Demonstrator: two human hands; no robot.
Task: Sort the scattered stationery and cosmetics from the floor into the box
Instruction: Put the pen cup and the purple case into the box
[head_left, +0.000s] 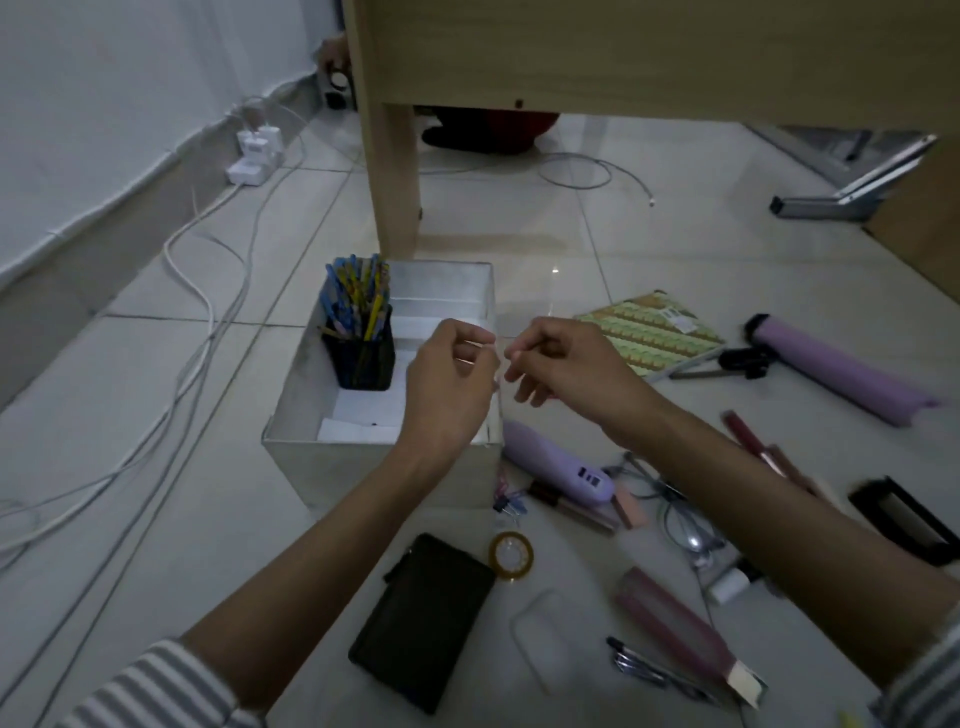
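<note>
Curls both grips, left hand (451, 382) and right hand (563, 364), above box (322, 467) rim (cannot tell whether pinching anything); risks dropping outside, onto floor (249, 545).

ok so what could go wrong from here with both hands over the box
1. The left hand and right hand meet with curled fingers above the right wall of the box. Anything they pinch is too small to make out, and if dropped it may land outside.
2. The pen holder stands upright, full, in the box; a careless sweep could tip it.
3. The glasses lie under the right forearm and could get pressed.
</note>
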